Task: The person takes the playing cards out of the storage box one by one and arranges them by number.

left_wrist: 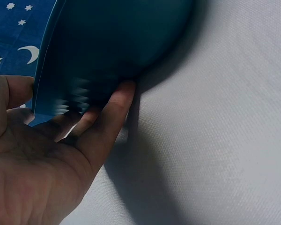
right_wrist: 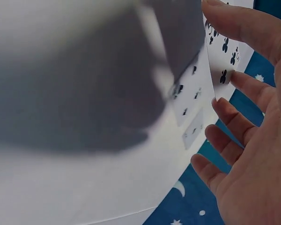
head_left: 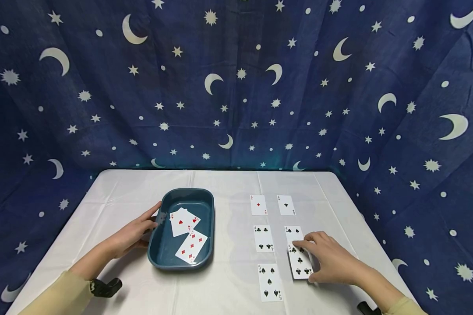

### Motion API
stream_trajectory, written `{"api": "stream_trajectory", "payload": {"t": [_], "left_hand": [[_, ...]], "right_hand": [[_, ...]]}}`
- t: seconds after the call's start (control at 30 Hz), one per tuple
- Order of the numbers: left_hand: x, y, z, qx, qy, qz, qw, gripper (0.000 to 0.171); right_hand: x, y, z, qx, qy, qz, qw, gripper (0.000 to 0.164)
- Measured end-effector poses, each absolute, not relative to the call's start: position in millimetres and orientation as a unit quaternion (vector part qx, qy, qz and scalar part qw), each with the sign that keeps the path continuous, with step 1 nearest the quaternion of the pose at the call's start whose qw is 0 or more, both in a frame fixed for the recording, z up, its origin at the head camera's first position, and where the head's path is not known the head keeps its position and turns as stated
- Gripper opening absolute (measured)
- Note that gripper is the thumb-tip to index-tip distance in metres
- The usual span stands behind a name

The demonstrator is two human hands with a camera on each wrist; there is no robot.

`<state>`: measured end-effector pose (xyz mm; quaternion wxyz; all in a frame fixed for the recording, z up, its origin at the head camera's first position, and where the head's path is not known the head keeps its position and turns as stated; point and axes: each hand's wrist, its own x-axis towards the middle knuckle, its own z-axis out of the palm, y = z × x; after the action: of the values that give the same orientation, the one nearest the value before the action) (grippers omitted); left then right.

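Note:
My right hand (head_left: 333,260) pinches a five of clubs (head_left: 299,260) by its edges, thumb at the lower right corner and a finger at the upper left. This card is slightly raised, casts a shadow, and covers the lower part of a four of spades (head_left: 292,231). In the right wrist view the same five of clubs (right_wrist: 223,51) spans thumb and finger, the other fingers spread. My left hand (head_left: 132,234) touches the left wall of a dark blue tray (head_left: 153,249), its fingers extended against the outer side (left_wrist: 98,56). Red-suit cards lie in the tray, including a five of diamonds (head_left: 191,247).
Face-up cards lie in two columns: an ace of diamonds (head_left: 258,205), an ace of clubs (head_left: 286,205), a four of clubs (head_left: 263,238) and a five of spades (head_left: 270,282). They rest on a white-covered table (head_left: 228,183). A blue star-and-moon curtain (head_left: 236,109) hangs behind.

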<state>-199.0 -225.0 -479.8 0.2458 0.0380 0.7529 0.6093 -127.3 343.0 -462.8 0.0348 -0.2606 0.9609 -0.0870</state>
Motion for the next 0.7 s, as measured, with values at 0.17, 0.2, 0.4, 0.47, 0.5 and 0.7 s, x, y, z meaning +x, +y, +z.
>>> {"api": "stream_trajectory", "payload": {"t": [0.17,0.2,0.4,0.47,0.5,0.7], "left_hand": [[-199.0,-225.1,-478.7,0.04,0.755,0.608,0.245,0.069],[-198.9,-225.2,-478.6,0.04,0.755,0.607,0.245,0.069],[-198.8,-225.6,-478.9,0.041,0.751,0.61,0.247,0.069],[-199.2,-225.8,-479.6,0.042,0.75,0.611,0.248,0.068],[-199.3,-225.7,-479.7,0.042,0.75,0.611,0.249,0.068],[-199.1,-225.0,-479.5,0.04,0.75,0.611,0.248,0.068]], "right_hand": [[-118.0,348.5,-466.8,-0.248,0.963,-0.091,0.049,0.091],[-116.3,349.3,-467.8,-0.248,0.963,-0.092,0.05,0.091],[-107.0,352.2,-474.8,-0.249,0.963,-0.093,0.053,0.091],[-104.1,352.9,-477.0,-0.249,0.963,-0.092,0.052,0.091],[-102.6,353.2,-478.0,-0.25,0.963,-0.092,0.05,0.091],[-96.3,354.6,-483.1,-0.259,0.961,-0.09,0.034,0.09]]}}
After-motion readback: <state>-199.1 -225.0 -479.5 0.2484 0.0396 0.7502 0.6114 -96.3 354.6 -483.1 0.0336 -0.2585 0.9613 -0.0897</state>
